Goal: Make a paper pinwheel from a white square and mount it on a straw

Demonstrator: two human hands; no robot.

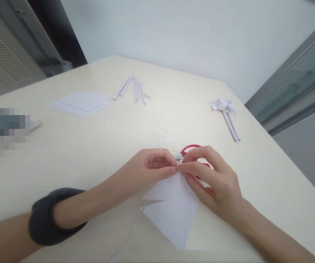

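Observation:
A sheet of white paper [174,215] with a slit cut in from its left side hangs below my fingers, over the near part of the table. My left hand [157,164] pinches the paper's top corner between thumb and fingertips. Right beside it, my right hand [215,179] pinches the same corner, so the fingertips of both hands meet. Red-handled scissors [179,157] lie on the table just behind, partly hidden by my right hand. Thin white paper scraps [174,138] are scattered beyond the scissors.
A stack of white paper sheets [83,102] lies at the back left. Several rolled paper tubes [136,89] are at the back middle, with small rubber bands [148,97] beside them. Paper pinwheels on tube sticks [230,118] rest at the right. A blurred-out object [4,126] sits at the left edge.

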